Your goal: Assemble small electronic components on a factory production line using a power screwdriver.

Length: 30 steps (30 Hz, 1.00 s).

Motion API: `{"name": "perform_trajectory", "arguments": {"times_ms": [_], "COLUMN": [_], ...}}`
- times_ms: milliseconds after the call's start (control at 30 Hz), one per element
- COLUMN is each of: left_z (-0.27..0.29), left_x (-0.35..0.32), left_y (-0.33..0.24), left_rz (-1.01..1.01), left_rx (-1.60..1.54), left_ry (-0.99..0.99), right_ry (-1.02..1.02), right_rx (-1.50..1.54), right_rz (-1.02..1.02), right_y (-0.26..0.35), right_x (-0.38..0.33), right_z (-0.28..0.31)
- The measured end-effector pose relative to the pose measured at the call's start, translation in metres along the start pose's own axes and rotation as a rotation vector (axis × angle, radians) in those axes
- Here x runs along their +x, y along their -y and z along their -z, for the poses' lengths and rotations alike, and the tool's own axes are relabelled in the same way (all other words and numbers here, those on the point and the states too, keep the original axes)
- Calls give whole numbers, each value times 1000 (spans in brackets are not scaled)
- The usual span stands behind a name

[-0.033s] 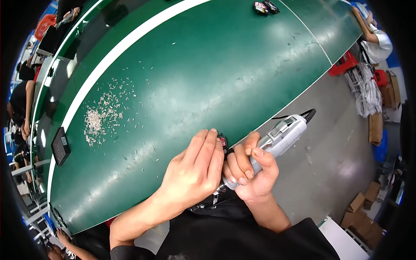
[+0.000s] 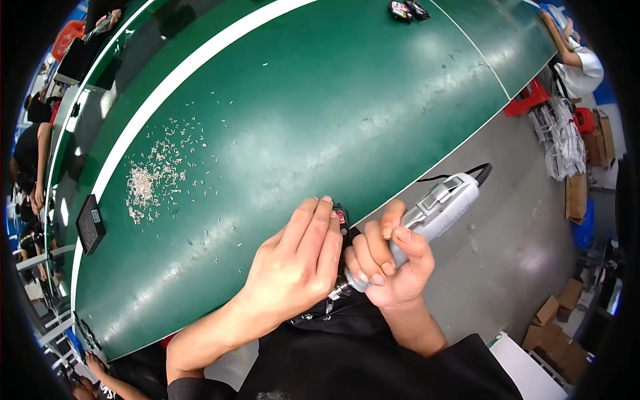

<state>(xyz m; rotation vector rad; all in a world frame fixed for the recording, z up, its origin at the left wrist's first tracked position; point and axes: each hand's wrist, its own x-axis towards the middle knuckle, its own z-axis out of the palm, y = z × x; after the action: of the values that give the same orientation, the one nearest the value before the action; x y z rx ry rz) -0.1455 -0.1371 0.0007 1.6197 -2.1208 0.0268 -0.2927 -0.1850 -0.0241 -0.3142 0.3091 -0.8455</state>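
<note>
My right hand [image 2: 393,267] is wrapped round a light grey electric screwdriver [image 2: 441,205], its cord leaving the far end. The screwdriver slants, with its dark tip end [image 2: 340,289] down and left by my left wrist. Close beside it, my left hand [image 2: 293,263] is closed over a small black part with a red patch [image 2: 341,217], at the near edge of the green table [image 2: 287,133]. My left palm and fingers hide most of that part. Whether the tip touches anything cannot be seen.
Many tiny pale pieces [image 2: 143,187] lie heaped and scattered at the table's left. A black tray-like box [image 2: 91,225] stands beyond them, by a white strip. Two small black devices [image 2: 409,10] lie at the far edge. Other people [image 2: 579,67] sit around; cardboard boxes [image 2: 559,327] are at right.
The screwdriver and my right hand have shifted slightly to the right. My left hand stays nearly in place over the black part.
</note>
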Motion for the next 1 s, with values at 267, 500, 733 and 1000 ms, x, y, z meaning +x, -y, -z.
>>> {"name": "perform_trajectory", "arguments": {"times_ms": [267,500,733,1000], "left_z": [7,4,-1,-1], "left_x": [-8,-15,-18,-21], "left_y": [-2,-1,2,4], "left_rz": [1,-22,-12,-14], "left_rx": [44,118,83,60], "left_ry": [48,73,35,0], "right_ry": [454,514,515,575], "right_rx": [-300,-494,-477,-513], "right_rz": [269,217,153,128], "right_y": [83,70,63,58], "right_x": [46,74,81,82], "right_z": [-23,-30,-20,-19]}}
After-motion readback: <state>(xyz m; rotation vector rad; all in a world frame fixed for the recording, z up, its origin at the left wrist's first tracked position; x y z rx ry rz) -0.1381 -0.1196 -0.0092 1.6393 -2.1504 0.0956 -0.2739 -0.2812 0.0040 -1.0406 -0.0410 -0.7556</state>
